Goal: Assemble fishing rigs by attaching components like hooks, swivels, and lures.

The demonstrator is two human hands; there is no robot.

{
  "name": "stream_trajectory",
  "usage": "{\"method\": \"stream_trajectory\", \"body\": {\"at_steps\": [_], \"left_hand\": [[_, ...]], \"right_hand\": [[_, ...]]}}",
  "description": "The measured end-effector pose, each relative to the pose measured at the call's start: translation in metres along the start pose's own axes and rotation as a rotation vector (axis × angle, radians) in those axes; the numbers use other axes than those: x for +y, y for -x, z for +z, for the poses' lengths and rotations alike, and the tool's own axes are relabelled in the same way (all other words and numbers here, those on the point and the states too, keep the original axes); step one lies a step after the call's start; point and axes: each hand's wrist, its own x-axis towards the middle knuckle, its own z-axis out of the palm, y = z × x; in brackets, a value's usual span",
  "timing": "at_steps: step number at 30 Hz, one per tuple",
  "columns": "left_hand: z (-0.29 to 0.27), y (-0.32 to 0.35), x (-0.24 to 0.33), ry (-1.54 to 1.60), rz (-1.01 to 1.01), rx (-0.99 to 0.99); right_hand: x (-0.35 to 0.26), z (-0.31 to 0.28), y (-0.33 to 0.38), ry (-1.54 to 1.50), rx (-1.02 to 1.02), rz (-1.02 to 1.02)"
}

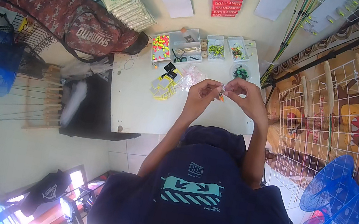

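Note:
Over the right part of the white table, my left hand and my right hand meet fingertip to fingertip. Both are closed in a pinch on a small piece of fishing tackle with an orange part; its exact kind is too small to tell. Left of my left hand lie a pile of clear plastic bags and a spread of yellow-and-white cards, with black cards among them. Beyond my right hand stands a round tub of dark green pieces.
Along the table's back stand a box of bright floats, a grey tray with tools, a box of green-yellow pieces and another small-parts box. A camouflage bag hangs left; a wire grid and blue nets are right.

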Motion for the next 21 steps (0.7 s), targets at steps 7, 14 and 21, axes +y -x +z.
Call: {"method": "stream_trajectory", "body": {"at_steps": [7,14,21], "left_hand": [[-0.002,-0.001,0.000,-0.023,-0.018,0.023],[-0.001,-0.003,0.000,0.038,-0.040,0.052],[0.001,-0.004,0.000,-0.088,-0.015,0.108]], "right_hand": [[-0.001,0.000,0.000,-0.019,0.002,-0.015],[0.007,0.006,-0.001,-0.123,0.156,0.005],[0.014,0.017,-0.002,-0.321,0.265,0.063]]}}
